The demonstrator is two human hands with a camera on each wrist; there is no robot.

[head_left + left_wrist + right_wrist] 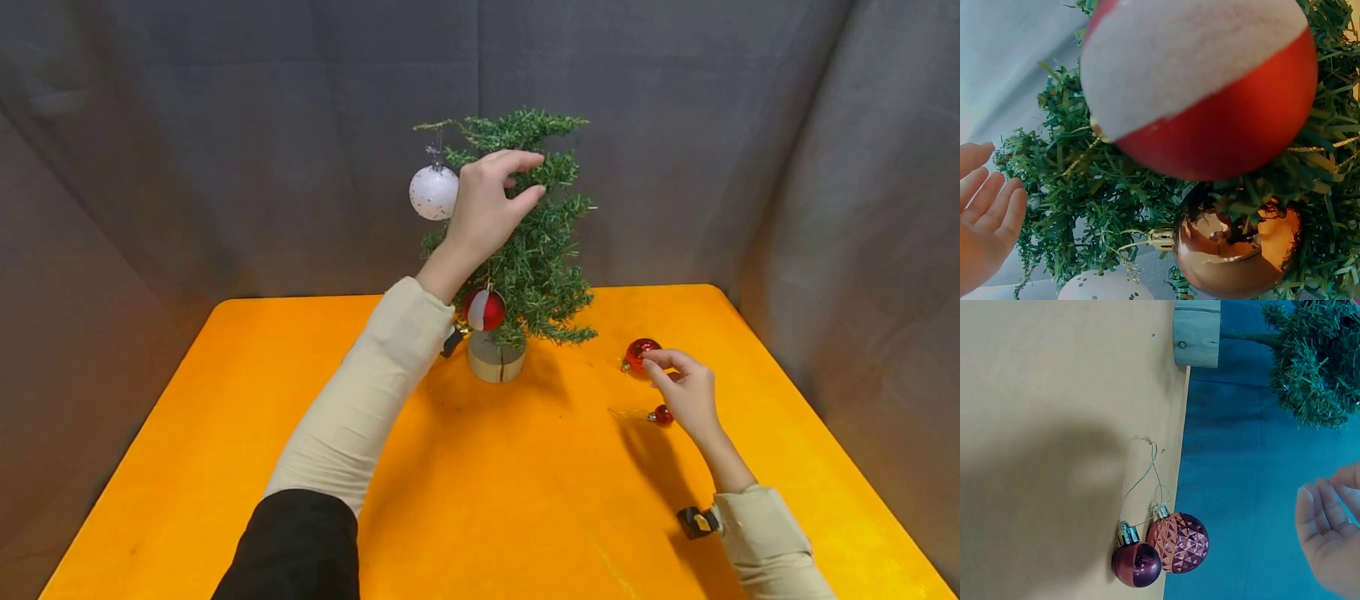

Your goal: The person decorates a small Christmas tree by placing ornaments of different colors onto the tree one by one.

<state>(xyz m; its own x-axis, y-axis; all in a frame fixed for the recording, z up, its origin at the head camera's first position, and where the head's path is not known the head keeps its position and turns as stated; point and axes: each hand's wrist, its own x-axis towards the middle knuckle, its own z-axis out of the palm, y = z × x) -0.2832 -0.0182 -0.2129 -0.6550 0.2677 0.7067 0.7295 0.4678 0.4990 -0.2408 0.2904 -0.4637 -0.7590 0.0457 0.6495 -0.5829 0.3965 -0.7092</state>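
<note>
Right hand near the front of the orange bench: fingers loosely open, tips at the faceted red bauble, holding nothing; smaller glossy red bauble just beside. Pinch the thread loop, not the ball (likely slippery). Farther back, left hand, fingers half curled, parts the small green artificial tree; hold the branch steady.

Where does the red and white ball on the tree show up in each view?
Head: the red and white ball hangs low on the tree, just above the wooden base, beside the left forearm.
Left wrist: it fills the top centre, close to the lens.
Right wrist: not in it.
Shared landmark: the tree, also in the right wrist view.
</note>
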